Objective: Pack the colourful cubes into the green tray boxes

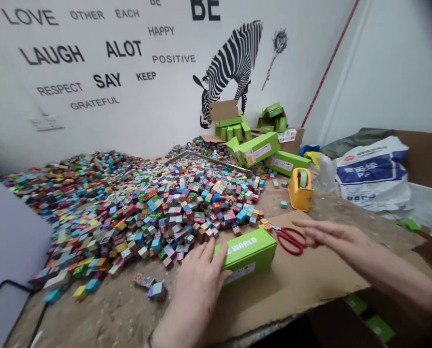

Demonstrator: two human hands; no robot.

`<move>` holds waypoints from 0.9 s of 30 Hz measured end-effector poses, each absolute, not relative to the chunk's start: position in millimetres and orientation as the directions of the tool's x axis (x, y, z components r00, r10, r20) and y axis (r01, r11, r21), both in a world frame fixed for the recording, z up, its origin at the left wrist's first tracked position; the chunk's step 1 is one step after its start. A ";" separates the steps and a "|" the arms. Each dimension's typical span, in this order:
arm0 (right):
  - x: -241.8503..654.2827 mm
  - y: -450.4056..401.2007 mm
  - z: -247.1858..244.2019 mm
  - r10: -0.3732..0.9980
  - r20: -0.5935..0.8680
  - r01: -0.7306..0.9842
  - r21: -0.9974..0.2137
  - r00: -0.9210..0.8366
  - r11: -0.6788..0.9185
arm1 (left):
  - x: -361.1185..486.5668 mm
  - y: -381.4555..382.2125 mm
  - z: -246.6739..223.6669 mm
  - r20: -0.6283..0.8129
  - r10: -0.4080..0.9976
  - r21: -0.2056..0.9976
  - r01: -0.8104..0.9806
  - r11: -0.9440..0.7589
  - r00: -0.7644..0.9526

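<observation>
A closed green box with white lettering lies on a brown cardboard sheet. My left hand grips its left end, fingers over the top and thumb along the near side. To the right of the box, red-handled scissors rest on the cardboard, blades pointing toward the small blocks. My right hand is just right of the scissors handles, its index finger stretched out over them and the other fingers partly curled. Nothing shows in it.
A large heap of small colourful blocks spreads behind and left. A yellow tape dispenser stands beyond the scissors. Further back lie more green boxes. A white and blue sack is at right, a pale panel at left.
</observation>
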State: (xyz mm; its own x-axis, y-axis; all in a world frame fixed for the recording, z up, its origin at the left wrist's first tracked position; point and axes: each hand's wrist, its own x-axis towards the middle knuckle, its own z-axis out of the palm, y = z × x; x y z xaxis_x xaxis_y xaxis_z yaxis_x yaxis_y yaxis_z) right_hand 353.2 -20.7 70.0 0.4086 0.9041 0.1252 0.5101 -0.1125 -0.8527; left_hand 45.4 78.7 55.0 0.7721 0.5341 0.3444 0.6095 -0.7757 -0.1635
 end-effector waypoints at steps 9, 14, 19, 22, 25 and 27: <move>218.2 -10.5 45.3 0.962 0.031 -0.029 -0.999 0.270 0.040 | 46.1 70.9 54.2 0.350 0.522 -0.142 0.595 -0.791 0.778; 204.8 5.5 29.9 0.946 0.042 -0.113 -0.990 0.320 0.082 | 47.7 70.0 52.0 0.406 0.549 -0.083 0.628 -0.774 0.730; 199.2 8.1 26.2 0.949 0.015 -0.154 -0.986 0.316 0.067 | 49.4 67.0 54.8 0.390 0.582 -0.066 0.652 -0.756 0.714; 195.9 8.8 23.3 0.949 0.008 -0.165 -0.984 0.315 0.064 | 48.9 66.4 55.9 0.377 0.565 -0.082 0.634 -0.769 0.734; 193.1 9.5 18.9 0.942 0.000 -0.169 -0.984 0.336 0.061 | 48.5 66.5 55.4 0.381 0.563 -0.085 0.634 -0.768 0.733; 191.6 10.2 16.3 0.933 -0.003 -0.180 -0.981 0.359 0.066 | 48.4 66.3 54.5 0.385 0.574 -0.068 0.642 -0.763 0.723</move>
State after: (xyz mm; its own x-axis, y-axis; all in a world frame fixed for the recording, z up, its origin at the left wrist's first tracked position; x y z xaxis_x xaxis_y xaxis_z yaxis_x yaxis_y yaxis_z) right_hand 191.6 10.2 16.3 0.3589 0.9334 -0.0027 -0.1801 0.0664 -0.9814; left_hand 48.4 66.3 54.5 0.7227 0.5738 0.3852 0.6423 -0.7634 -0.0680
